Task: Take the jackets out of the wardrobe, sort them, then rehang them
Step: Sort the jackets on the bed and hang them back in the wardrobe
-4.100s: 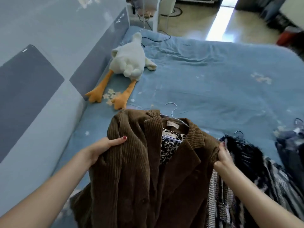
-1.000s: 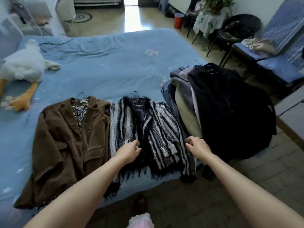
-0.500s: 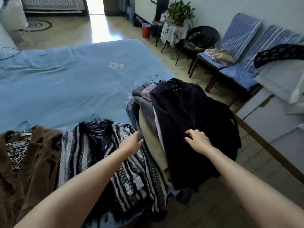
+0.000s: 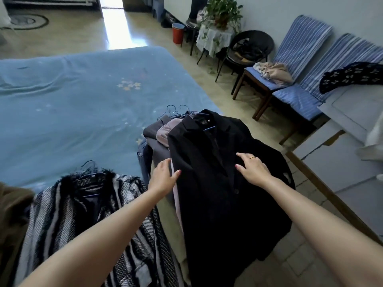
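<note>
We lay our left hand [image 4: 163, 178] at the edge and our right hand [image 4: 251, 169] flat on the black jacket [image 4: 217, 183] topping the hangered pile at the bed [image 4: 72, 104] corner, grip wide, holding nothing, probably readying to lift it for sorting.

A stack of jackets on hangers [image 4: 161, 137] lies at the bed's [image 4: 72, 104] right edge, a blazer [image 4: 217, 183] on top. Left of it lies a striped jacket [image 4: 62, 214]. Two chairs [image 4: 290, 79] stand beyond, right of a potted plant [image 4: 221, 15].
</note>
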